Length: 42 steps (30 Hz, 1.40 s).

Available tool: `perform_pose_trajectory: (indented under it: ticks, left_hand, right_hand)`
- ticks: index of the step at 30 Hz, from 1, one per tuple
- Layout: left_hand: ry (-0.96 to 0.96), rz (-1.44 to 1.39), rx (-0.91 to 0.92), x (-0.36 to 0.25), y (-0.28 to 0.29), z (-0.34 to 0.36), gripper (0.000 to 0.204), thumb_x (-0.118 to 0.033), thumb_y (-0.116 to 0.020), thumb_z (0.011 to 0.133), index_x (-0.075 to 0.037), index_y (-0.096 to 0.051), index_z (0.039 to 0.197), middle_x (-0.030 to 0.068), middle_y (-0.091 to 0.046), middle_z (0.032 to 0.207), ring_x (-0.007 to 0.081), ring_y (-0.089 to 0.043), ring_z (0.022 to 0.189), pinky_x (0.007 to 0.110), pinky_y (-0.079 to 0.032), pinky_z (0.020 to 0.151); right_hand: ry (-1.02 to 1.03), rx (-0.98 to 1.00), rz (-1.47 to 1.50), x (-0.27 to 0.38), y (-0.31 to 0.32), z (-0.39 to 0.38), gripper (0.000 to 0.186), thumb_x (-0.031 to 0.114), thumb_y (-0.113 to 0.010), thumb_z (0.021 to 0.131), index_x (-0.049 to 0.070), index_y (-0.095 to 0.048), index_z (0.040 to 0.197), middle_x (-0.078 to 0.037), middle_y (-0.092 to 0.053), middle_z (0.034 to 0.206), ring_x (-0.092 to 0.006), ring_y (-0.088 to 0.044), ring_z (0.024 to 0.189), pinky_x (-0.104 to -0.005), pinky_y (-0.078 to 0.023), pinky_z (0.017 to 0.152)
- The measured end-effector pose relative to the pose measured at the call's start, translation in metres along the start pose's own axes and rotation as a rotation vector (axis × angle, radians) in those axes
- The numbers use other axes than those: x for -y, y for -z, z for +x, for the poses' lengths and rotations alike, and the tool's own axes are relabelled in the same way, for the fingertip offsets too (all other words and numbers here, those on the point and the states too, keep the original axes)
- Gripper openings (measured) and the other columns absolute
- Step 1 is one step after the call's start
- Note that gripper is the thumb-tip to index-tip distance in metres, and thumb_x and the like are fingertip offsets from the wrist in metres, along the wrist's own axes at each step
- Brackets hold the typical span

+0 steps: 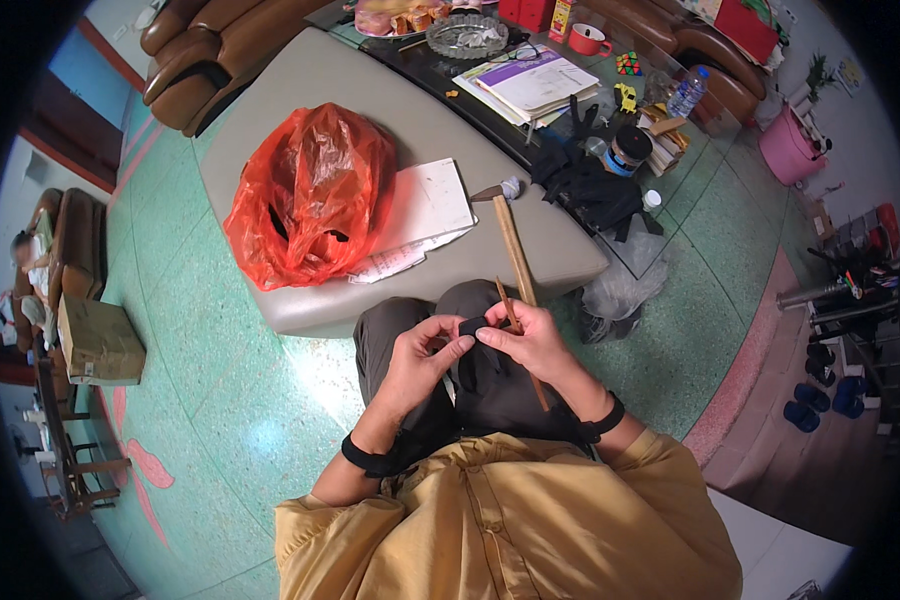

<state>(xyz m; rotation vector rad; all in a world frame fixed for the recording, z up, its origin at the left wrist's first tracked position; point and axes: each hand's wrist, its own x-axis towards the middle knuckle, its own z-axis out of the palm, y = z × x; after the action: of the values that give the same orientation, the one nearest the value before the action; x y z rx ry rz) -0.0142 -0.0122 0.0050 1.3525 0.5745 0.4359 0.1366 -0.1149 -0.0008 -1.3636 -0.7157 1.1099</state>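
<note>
Over my lap, my left hand (428, 356) and my right hand (532, 340) meet at a small black piece (473, 326), pinched between thumbs and fingers. It looks like cloth or strap, but its exact kind is hard to make out. A thin brown stick (507, 303) also runs through my right hand, its lower end showing below the palm. Just beyond that hand, a longer wooden stick (515, 248) leans over the edge of the grey padded ottoman (300, 310). A crumpled red plastic bag (320, 190) lies there beside a white board (435, 205) with papers under it.
A dark glass-topped table (400, 52) at the far right carries papers (530, 80), a glass ashtray (467, 36), a red mug (589, 40), a water bottle (687, 92) and black cloth (590, 180). A cardboard box (100, 340) stands left; a pink bucket (793, 145), right.
</note>
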Motion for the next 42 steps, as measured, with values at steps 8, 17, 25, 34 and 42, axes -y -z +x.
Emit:
perform_pose_trajectory:
  ticks: [8, 17, 25, 34, 42]
  left_hand:
    - [0.067, 0.070, -0.007, -0.002, 0.003, -0.003, 0.014, -0.010, -0.059, 0.087, 0.002, -0.061, 0.094, -0.0023, -0.059, 0.084, 0.0046, -0.051, 0.079, 0.018, -0.041, 0.072]
    - [0.096, 0.074, -0.049, 0.000, -0.004, 0.000, 0.014, -0.012, -0.059, 0.087, 0.001, -0.061, 0.092, -0.0041, -0.057, 0.080, 0.0032, -0.047, 0.072, 0.018, -0.039, 0.066]
    - [0.152, -0.071, -0.150, 0.009, 0.006, 0.007, 0.012, -0.014, -0.056, 0.088, -0.003, -0.059, 0.091, -0.0050, -0.054, 0.069, 0.0022, -0.046, 0.059, 0.018, -0.037, 0.052]
    - [0.307, -0.038, -0.015, 0.002, 0.011, 0.008, 0.013, -0.016, -0.059, 0.087, -0.005, -0.065, 0.092, -0.0065, -0.058, 0.074, 0.0014, -0.044, 0.061, 0.016, -0.032, 0.055]
    - [0.268, -0.034, 0.009, 0.010, 0.005, 0.006, 0.014, -0.017, -0.060, 0.086, -0.003, -0.063, 0.087, -0.0048, -0.058, 0.075, 0.0023, -0.047, 0.066, 0.017, -0.036, 0.057]
  right_hand:
    - [-0.052, 0.082, 0.089, 0.007, 0.003, -0.002, 0.011, 0.009, -0.064, 0.081, 0.002, -0.059, 0.087, 0.006, -0.051, 0.068, 0.0004, -0.043, 0.059, -0.0143, -0.034, 0.053]
    - [0.121, -0.011, 0.013, -0.012, -0.002, 0.009, 0.013, 0.011, -0.061, 0.083, -0.001, -0.059, 0.088, 0.003, -0.055, 0.072, -0.0049, -0.049, 0.066, -0.0193, -0.040, 0.059]
    - [0.415, -0.059, -0.562, -0.004, 0.000, -0.008, 0.012, 0.006, -0.063, 0.078, 0.000, -0.058, 0.086, -0.014, -0.061, 0.078, -0.0280, -0.062, 0.069, -0.0328, -0.048, 0.058]
    - [0.601, -0.046, -0.728, -0.008, 0.000, -0.007, 0.012, 0.003, -0.063, 0.070, 0.002, -0.059, 0.082, -0.011, -0.060, 0.073, -0.0292, -0.059, 0.063, -0.0339, -0.047, 0.053]
    - [0.528, -0.106, -0.636, -0.007, -0.004, -0.009, 0.011, 0.002, -0.061, 0.067, 0.002, -0.056, 0.076, -0.010, -0.057, 0.070, -0.0283, -0.057, 0.061, -0.0338, -0.045, 0.054]
